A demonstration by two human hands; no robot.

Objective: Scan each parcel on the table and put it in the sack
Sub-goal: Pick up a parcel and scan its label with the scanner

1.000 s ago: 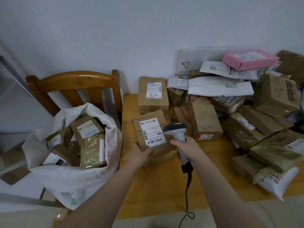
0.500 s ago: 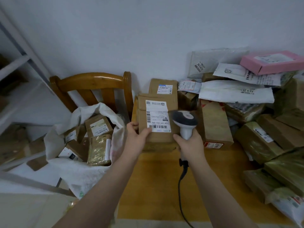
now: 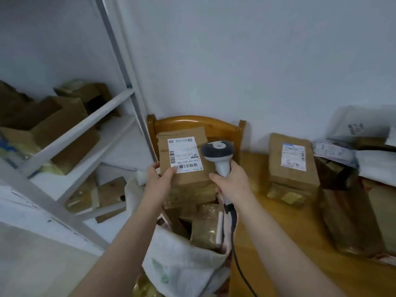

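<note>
My left hand (image 3: 159, 179) grips the lower left corner of a brown cardboard parcel (image 3: 188, 174) with a white barcode label, held up over the white sack (image 3: 177, 260). Inside the sack lie several brown parcels. My right hand (image 3: 232, 181) grips the handle of a grey and white barcode scanner (image 3: 217, 150), its head just right of the label. The scanner's cable hangs down past the sack's rim. Another labelled brown parcel (image 3: 292, 163) stands on the wooden table (image 3: 285, 243) to the right.
The sack sits on a wooden chair (image 3: 197, 123) against the white wall. A white metal shelf rack (image 3: 85, 133) with cardboard boxes stands at the left. More parcels and white mail bags (image 3: 364, 159) crowd the table's right side.
My left hand lifted the labelled parcel off the table and carried it left over the sack. The scanner hand followed it. The view swung left, showing the shelf rack.
</note>
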